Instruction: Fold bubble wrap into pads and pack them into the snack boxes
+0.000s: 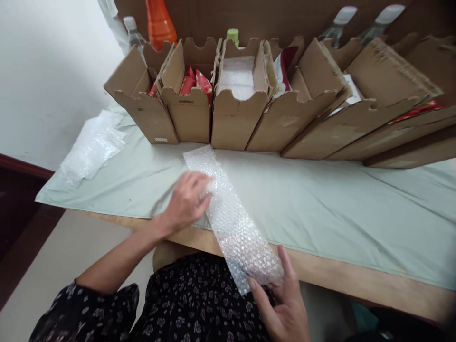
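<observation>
A long strip of bubble wrap (237, 223) lies slantwise from the cloth over the table's front edge. Its near end hangs toward my lap, where my right hand (283, 304) holds the corner between thumb and fingers. My left hand (188, 199), somewhat smeared by motion, is at the strip's left edge near its far end. Its thumb and fingers look apart, with nothing seen held between them; whether it touches the strip is unclear.
More bubble wrap sheets (94, 145) lie in a pile at the left. A row of open cardboard boxes (237, 118) lines the back, holding red packets (188, 81) and folded bubble wrap (238, 76). Behind stand an orange bottle (160, 26) and white-capped bottles. A pale green cloth (320, 209) covers the table.
</observation>
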`<state>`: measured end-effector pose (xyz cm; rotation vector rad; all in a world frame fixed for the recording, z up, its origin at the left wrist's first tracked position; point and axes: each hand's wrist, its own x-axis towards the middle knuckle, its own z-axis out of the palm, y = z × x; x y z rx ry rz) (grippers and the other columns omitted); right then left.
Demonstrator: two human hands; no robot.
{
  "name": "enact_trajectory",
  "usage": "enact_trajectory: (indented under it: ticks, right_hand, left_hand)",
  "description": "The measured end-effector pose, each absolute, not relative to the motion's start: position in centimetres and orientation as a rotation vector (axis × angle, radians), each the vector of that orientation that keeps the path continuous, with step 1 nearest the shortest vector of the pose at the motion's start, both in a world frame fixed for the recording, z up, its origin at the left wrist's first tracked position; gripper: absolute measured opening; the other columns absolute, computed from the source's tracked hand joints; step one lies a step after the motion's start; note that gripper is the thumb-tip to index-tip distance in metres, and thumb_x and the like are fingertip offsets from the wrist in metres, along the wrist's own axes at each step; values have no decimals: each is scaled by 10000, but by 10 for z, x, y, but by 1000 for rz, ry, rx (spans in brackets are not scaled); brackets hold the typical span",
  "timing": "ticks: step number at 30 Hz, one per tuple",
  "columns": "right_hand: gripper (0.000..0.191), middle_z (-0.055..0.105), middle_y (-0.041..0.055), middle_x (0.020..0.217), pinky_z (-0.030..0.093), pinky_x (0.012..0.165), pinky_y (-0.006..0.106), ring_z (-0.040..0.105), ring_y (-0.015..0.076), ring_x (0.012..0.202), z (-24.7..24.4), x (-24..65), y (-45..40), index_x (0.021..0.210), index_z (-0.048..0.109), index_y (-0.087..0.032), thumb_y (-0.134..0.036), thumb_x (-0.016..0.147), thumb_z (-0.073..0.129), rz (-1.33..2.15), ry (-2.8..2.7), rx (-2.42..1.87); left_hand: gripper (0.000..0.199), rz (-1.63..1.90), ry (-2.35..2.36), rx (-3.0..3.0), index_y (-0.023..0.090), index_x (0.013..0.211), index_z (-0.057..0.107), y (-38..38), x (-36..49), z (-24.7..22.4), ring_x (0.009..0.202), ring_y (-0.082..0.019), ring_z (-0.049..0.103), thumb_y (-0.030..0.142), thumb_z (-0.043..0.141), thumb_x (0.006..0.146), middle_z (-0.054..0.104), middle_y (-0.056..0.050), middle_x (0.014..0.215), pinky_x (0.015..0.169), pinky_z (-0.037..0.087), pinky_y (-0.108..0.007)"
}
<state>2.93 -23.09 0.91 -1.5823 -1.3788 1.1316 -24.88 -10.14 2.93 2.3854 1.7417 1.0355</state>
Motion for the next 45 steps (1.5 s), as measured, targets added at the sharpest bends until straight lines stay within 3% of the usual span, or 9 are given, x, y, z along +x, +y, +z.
enact_trajectory:
  ticks: [3, 6, 9, 13, 17, 22, 31, 41, 45]
  right_hand:
    - [802, 814, 52, 958, 667, 833, 318, 793, 203, 839, 22, 29, -219, 1655, 357, -221, -415, 969, 725, 1190, -1355, -1468]
    - [761, 797, 14, 862, 676, 732, 293, 773, 173, 733, 40, 16, -189, 1639, 379, -276, -380, 973, 732, 1295, -1368, -1268]
    - [749, 797, 34, 931, 665, 664, 284, 769, 172, 736, 51, -14, -147, 1649, 343, -289, -394, 997, 698, 1420, -1376, -1117]
    - [837, 765, 112, 1206, 670, 726, 333, 792, 214, 937, 45, -51, -105, 1686, 210, -278, -514, 1009, 642, 1481, -1422, -903]
    - [689, 758, 88, 1245, 650, 925, 418, 777, 202, 1004, 32, -47, -98, 1631, 343, -308, -424, 1021, 642, 1332, -1519, -945]
    - [235, 783, 78, 1158, 606, 997, 471, 740, 236, 1102, 24, -6, -95, 1183, 746, -254, -376, 1010, 643, 936, -1760, -1218]
    - [246, 721, 93, 1334, 586, 1052, 489, 672, 240, 1250, 0, -9, -91, 1234, 726, -252, -257, 1025, 596, 591, -2101, -1055]
    - [446, 557, 130, 1561, 542, 1080, 581, 569, 312, 1398, -5, 3, -88, 1401, 651, -269, -187, 969, 579, 556, -2369, -867]
    - [332, 603, 107, 1529, 551, 1061, 562, 589, 302, 1386, -1, 2, -84, 1249, 734, -273, -157, 1009, 535, 492, -2427, -880]
  left_hand:
    - [359, 958, 1359, 2261, 198, 1377, 605, -153, -234, 24, 1149, -278, 642, 277, 585, 1027, 731, -104, 1173, 1009, 535, -485]
    - [519, 1007, 1291, 1989, 219, 1547, 462, -179, -229, 18, 1172, -285, 640, 397, 528, 1064, 731, -114, 1224, 1040, 518, -499]
    - [633, 1131, 1298, 1754, 234, 1662, 279, -185, -229, 12, 1166, -267, 659, 433, 448, 1085, 724, -116, 1225, 1055, 518, -484]
    - [790, 1248, 1573, 1568, 210, 1683, 189, -182, -224, 5, 1059, -233, 696, 368, 591, 1022, 745, -85, 1103, 1010, 540, -442]
    - [729, 1274, 1758, 1551, 220, 1631, 325, -175, -220, 4, 994, -222, 709, 271, 634, 973, 777, -55, 1033, 990, 547, -438]
    - [478, 1255, 1805, 1701, 210, 1429, 594, -166, -222, 5, 924, -215, 703, 225, 633, 953, 786, -38, 968, 930, 544, -419]
    - [126, 1390, 1879, 1868, 191, 997, 740, -164, -207, 8, 826, -193, 675, 142, 626, 974, 797, -27, 888, 788, 475, -361]
    - [129, 1067, 2045, 1973, 203, 946, 732, -172, -211, 8, 765, -216, 620, 228, 612, 987, 714, -24, 772, 784, 442, -394]
    - [159, 1109, 2078, 2026, 187, 1047, 741, -179, -210, 15, 969, -284, 652, 287, 698, 932, 713, -122, 1051, 878, 514, -457]
